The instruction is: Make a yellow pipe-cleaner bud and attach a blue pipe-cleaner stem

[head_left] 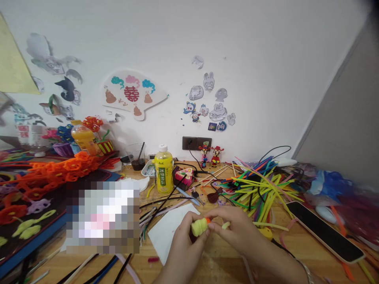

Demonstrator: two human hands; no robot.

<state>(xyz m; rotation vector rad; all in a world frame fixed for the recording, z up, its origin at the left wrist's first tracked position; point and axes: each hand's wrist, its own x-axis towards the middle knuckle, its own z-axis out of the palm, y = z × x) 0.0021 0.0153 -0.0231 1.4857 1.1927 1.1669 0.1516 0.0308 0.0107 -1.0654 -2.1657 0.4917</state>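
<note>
You can read 冰糖雪梨 on the green label of the yellow bottle, and a red 囍 on the white fan.

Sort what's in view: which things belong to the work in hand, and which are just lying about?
In use, or likely supplies:
yellow coil with orange end, between left hand and right hand
loose fuzzy stems

Apparently just lying about:
phone
yellow-labelled bottle
cup of dark drink
</note>
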